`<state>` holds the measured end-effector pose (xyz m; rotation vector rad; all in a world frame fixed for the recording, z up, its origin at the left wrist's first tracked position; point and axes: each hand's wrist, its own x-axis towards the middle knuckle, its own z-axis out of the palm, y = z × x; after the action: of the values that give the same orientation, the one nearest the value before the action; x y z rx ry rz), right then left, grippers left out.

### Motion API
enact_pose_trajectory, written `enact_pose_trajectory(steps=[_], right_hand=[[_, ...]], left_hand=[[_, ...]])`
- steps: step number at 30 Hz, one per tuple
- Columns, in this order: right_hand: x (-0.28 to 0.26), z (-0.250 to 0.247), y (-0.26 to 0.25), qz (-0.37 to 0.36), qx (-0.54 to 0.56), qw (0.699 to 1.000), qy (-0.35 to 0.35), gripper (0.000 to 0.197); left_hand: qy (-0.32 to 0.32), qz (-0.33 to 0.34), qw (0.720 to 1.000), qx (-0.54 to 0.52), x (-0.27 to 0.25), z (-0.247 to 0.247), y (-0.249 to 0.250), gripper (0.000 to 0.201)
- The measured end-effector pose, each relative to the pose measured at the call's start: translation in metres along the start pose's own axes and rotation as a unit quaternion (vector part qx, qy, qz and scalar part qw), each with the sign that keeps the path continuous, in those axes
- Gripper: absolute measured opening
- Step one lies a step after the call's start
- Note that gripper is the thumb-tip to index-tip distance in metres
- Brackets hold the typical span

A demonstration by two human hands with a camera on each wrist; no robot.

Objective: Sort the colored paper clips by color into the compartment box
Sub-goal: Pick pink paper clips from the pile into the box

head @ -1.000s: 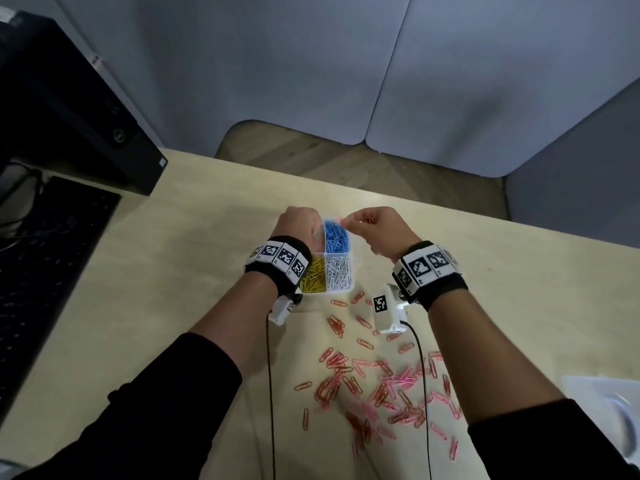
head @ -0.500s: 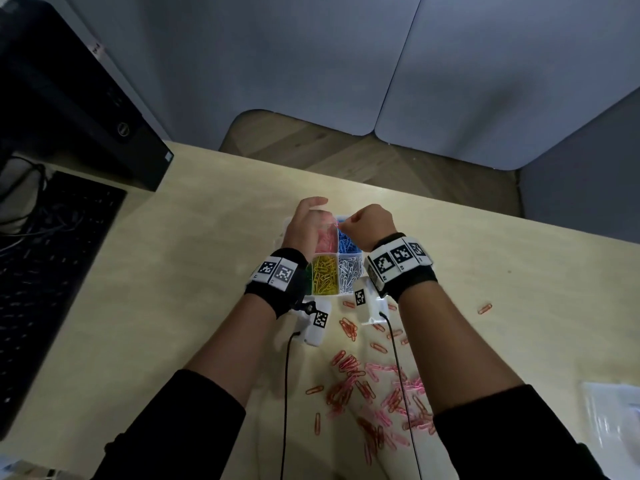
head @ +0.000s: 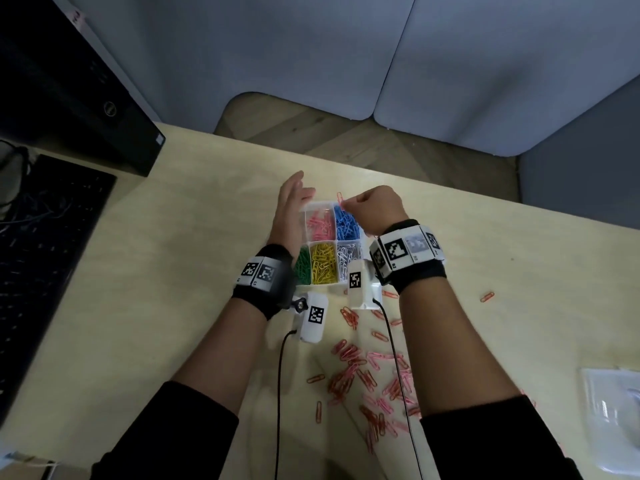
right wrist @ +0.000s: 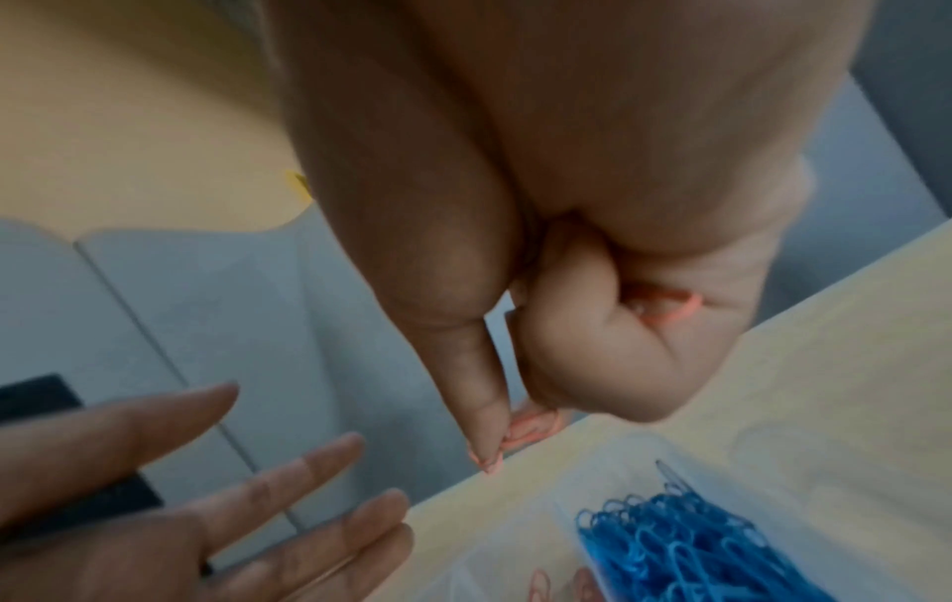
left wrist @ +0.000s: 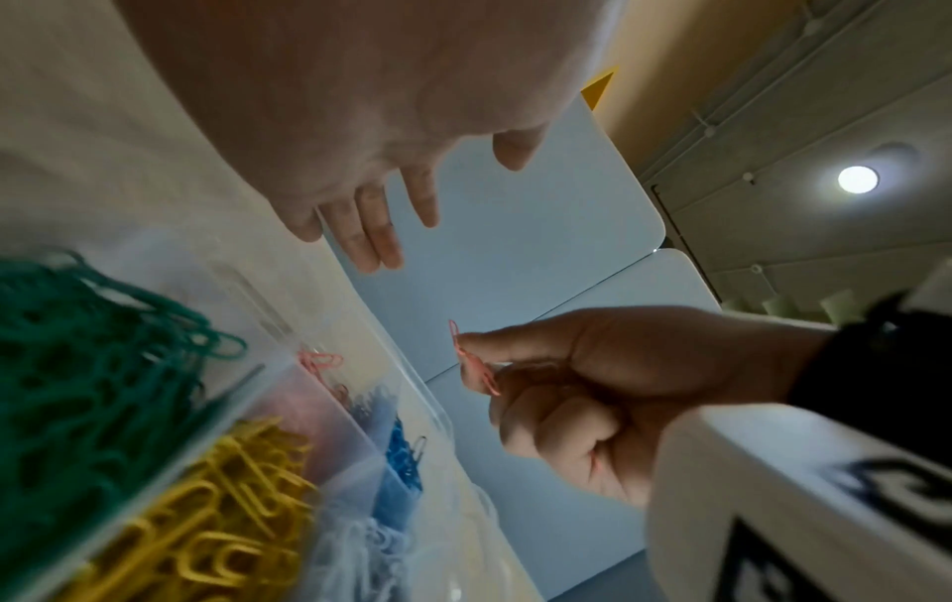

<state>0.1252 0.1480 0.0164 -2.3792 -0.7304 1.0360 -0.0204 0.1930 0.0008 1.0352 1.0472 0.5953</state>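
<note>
My left hand [head: 289,209] has opened flat beside the compartment box [head: 360,237]; my right hand [head: 375,207] has risen, its fingers [left wrist: 484,340] pinching a pink clip [head: 340,197] above the pink compartment, ready to drop

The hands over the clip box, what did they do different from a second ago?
The left hand has opened up: its fingers are now spread beside the compartment box, so the pink clips inside show. The right hand still pinches one pink paper clip above the box's far edge. The box and the loose clips on the table stayed put.
</note>
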Motion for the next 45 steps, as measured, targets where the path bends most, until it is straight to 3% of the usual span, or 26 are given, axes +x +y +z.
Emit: enact_pose_trajectory(steps=[5, 8, 10, 14, 16, 17, 21, 24, 26, 28, 30, 32, 34, 38, 41, 45], right_hand=[[-0.002, 0.020, -0.025, 0.019, -0.053, 0.998, -0.033, 0.030], [-0.012, 0.027, -0.036, -0.031, -0.074, 0.997, -0.023, 0.028], [-0.026, 0.030, -0.050, -0.036, -0.039, 0.998, -0.041, 0.016], [-0.024, 0.041, -0.060, -0.043, -0.046, 0.998, 0.002, 0.024], [-0.031, 0.042, -0.068, -0.069, -0.103, 0.992, -0.013, 0.021], [-0.035, 0.042, -0.068, -0.082, -0.155, 0.984, -0.028, 0.022], [-0.035, 0.050, -0.066, -0.064, -0.169, 0.983, -0.016, 0.022], [-0.036, 0.046, -0.037, -0.121, -0.117, 0.985, 0.036, 0.023], [-0.051, 0.027, 0.003, -0.148, -0.079, 0.982, 0.085, 0.025], [-0.067, -0.004, 0.063, -0.120, -0.098, 0.980, 0.128, 0.026], [-0.080, -0.037, 0.128, -0.054, -0.118, 0.976, 0.173, 0.032], [-0.089, -0.064, 0.181, -0.007, -0.136, 0.971, 0.197, 0.039], [-0.090, -0.078, 0.220, -0.015, -0.159, 0.970, 0.183, 0.044], [-0.098, -0.084, 0.262, -0.088, -0.218, 0.963, 0.132, 0.046], [-0.109, -0.081, 0.272, -0.131, -0.221, 0.957, 0.138, 0.042], [-0.137, -0.065, 0.276, -0.202, -0.204, 0.942, 0.175, 0.023]], left_hand=[[0.027, 0.065, 0.995, 0.071, -0.010, -0.022, -0.006, 0.052], [0.031, 0.090, 0.991, 0.099, -0.010, -0.032, -0.016, 0.036], [0.024, 0.090, 0.991, 0.097, -0.009, -0.038, -0.023, 0.032], [0.023, 0.093, 0.991, 0.098, -0.010, -0.045, -0.031, 0.044], [0.019, 0.088, 0.993, 0.080, -0.012, -0.049, -0.033, 0.045], [0.017, 0.086, 0.993, 0.073, -0.014, -0.051, -0.033, 0.044], [0.028, 0.088, 0.992, 0.090, -0.029, -0.055, -0.033, 0.030], [0.045, 0.126, 0.983, 0.125, -0.053, -0.051, -0.036, 0.016], [0.009, 0.173, 0.966, 0.190, -0.073, -0.046, -0.043, 0.008], [-0.068, 0.176, 0.940, 0.283, -0.091, -0.039, -0.057, 0.007], [-0.135, 0.125, 0.917, 0.355, -0.107, -0.034, -0.074, 0.012], [-0.158, 0.104, 0.898, 0.399, -0.119, -0.028, -0.091, 0.021], [-0.158, 0.107, 0.881, 0.433, -0.134, -0.021, -0.104, 0.030], [-0.131, 0.144, 0.859, 0.473, -0.156, -0.010, -0.120, 0.031], [-0.124, 0.159, 0.845, 0.496, -0.170, 0.003, -0.127, 0.020], [-0.101, 0.198, 0.783, 0.581, -0.192, 0.026, -0.137, 0.015]])
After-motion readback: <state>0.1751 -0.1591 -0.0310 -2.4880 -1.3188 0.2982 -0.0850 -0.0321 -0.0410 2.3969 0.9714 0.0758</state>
